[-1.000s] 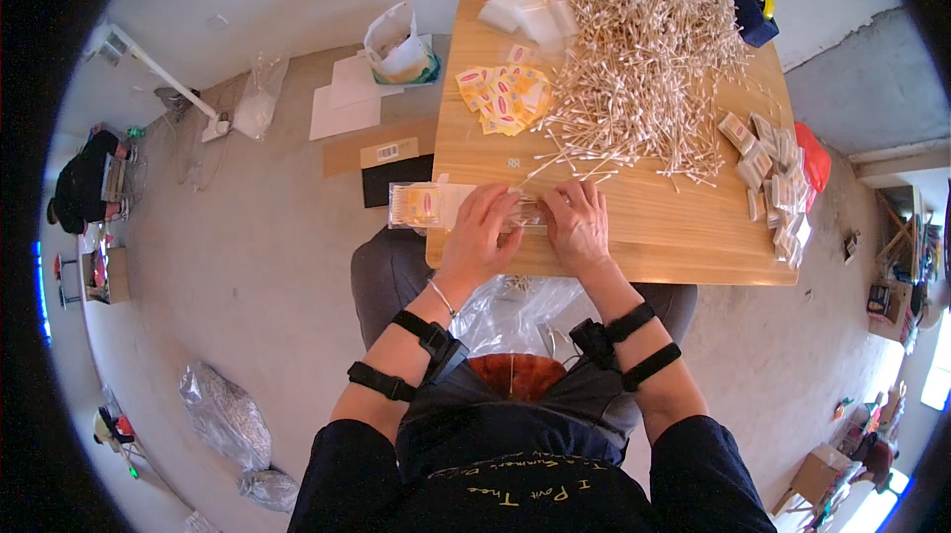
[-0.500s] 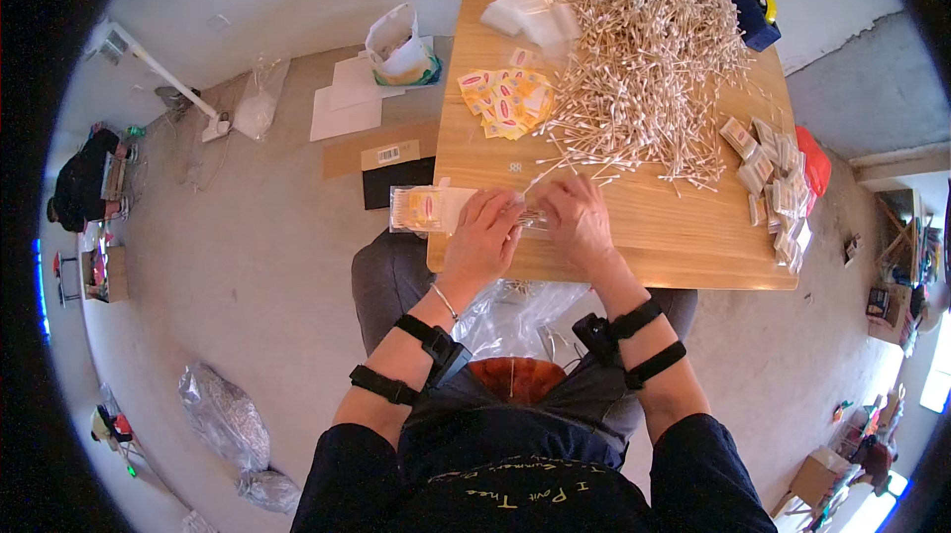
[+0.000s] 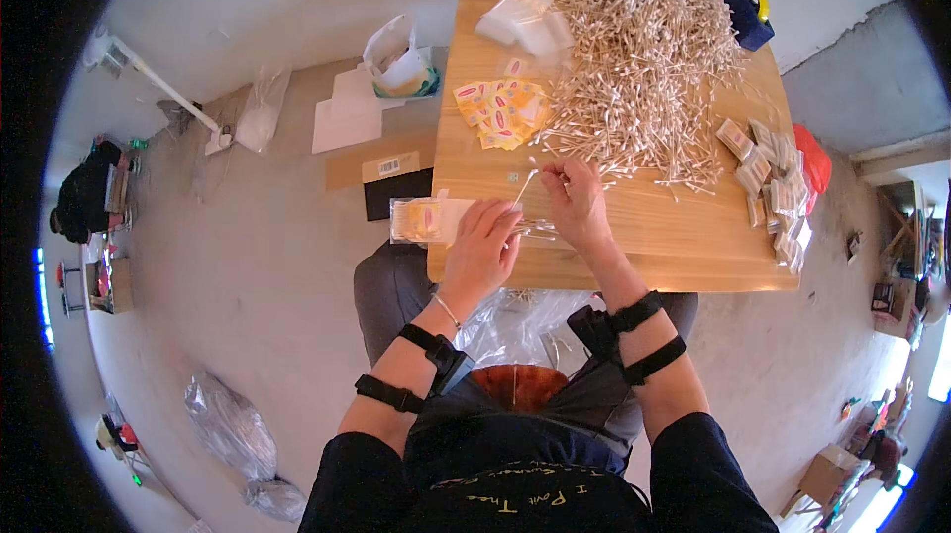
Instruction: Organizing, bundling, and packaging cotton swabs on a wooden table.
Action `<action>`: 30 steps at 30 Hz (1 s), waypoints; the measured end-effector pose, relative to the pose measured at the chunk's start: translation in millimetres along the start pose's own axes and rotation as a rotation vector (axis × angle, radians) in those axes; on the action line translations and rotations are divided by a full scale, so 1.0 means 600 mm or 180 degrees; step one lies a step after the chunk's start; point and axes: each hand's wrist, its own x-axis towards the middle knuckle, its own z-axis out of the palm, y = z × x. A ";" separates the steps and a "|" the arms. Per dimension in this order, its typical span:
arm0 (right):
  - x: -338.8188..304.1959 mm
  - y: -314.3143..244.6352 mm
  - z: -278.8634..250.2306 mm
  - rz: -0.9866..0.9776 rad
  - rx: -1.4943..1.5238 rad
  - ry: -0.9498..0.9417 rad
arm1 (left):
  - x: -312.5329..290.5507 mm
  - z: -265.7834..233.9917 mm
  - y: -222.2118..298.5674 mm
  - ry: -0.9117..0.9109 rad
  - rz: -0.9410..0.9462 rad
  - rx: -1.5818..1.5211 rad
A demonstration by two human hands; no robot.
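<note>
My left hand (image 3: 483,244) is closed near the table's front edge. Cotton swabs (image 3: 538,229) stick out to the right from beneath its fingers. A single cotton swab (image 3: 528,187) slants up and right from its fingertips. Just right of it, my right hand (image 3: 579,204) has its fingers pinched together by the near edge of a large swab heap (image 3: 644,57); what they hold, if anything, is hidden. Left of my left hand, a clear packet of swabs (image 3: 415,220) with a yellow card lies at the table's left edge.
Yellow-and-white cards (image 3: 500,109) and clear plastic bags (image 3: 525,16) lie left of the heap. Several filled packets (image 3: 765,171) are piled at the table's right edge, beside a red bag (image 3: 813,171). A tape dispenser (image 3: 748,13) stands at the back right.
My right hand has moved up and away from my left hand, toward the heap. More of the swabs beside my left hand now shows. My left hand has shifted slightly down.
</note>
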 end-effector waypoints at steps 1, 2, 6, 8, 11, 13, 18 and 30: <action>-0.002 -0.004 0.001 0.0673 0.0808 -0.0147 | -0.001 0.001 0.000 0.0019 -0.0023 0.0011; -0.004 -0.008 0.001 0.1343 0.1619 -0.0291 | -0.001 0.002 0.000 0.0037 -0.0046 0.0022; -0.008 -0.027 -0.013 0.1737 0.2639 -0.0332 | -0.004 0.002 -0.005 -0.0090 -0.0018 -0.0028; -0.010 -0.031 -0.023 0.1913 0.3049 -0.0347 | -0.002 0.001 -0.003 -0.0145 -0.0054 -0.0053; -0.014 -0.034 -0.033 0.1979 0.3290 -0.0318 | -0.002 0.001 -0.003 -0.0170 -0.0071 -0.0028; -0.027 -0.029 -0.028 0.1894 0.3066 -0.0379 | -0.003 0.003 -0.002 -0.0110 -0.0109 -0.0027; -0.100 -0.040 -0.037 0.1416 0.1980 -0.0828 | -0.007 0.003 -0.005 -0.0091 -0.0180 0.0007; -0.176 -0.047 -0.036 -0.0270 0.0124 -0.0813 | -0.001 -0.001 -0.010 -0.0022 -0.0149 -0.0353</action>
